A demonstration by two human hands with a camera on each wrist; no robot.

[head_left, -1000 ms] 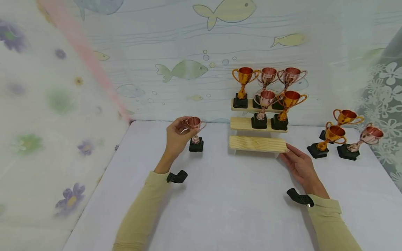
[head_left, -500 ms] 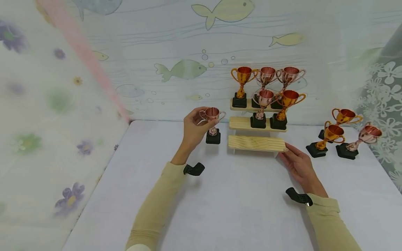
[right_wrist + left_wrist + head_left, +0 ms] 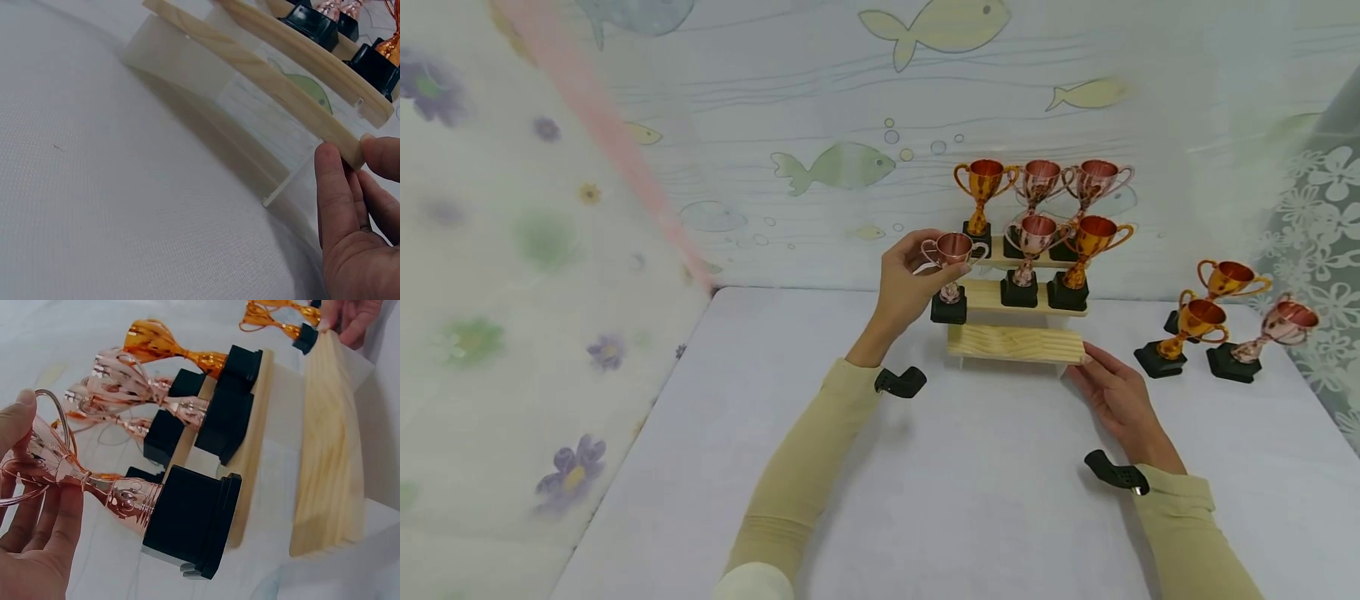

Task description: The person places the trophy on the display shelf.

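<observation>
My left hand (image 3: 908, 282) grips a rose-gold trophy (image 3: 953, 248) by its cup, base down, in front of the left end of the middle shelf (image 3: 985, 295). In the left wrist view its black base (image 3: 190, 519) hangs apart from the wood. My right hand (image 3: 1117, 400) pinches the right end of the lowest shelf (image 3: 1015, 343) of a three-step wooden display stand. The right wrist view has the thumb (image 3: 382, 156) by the board's edge and the fingers below. A rose-gold trophy (image 3: 1036, 242) and a gold trophy (image 3: 1092, 243) stand on the middle shelf.
On the top shelf (image 3: 1000, 260) are a gold trophy (image 3: 983, 185) and two rose-gold ones. Right of the stand, two gold trophies (image 3: 1199, 321) and a rose-gold trophy (image 3: 1285, 323) stand on the white table (image 3: 962, 500). A fish-print curtain (image 3: 737, 125) hangs behind.
My left hand has carried the rose-gold trophy rightward and up, from the table's left side to the stand's middle shelf. My right hand has kept its place on the lowest shelf.
</observation>
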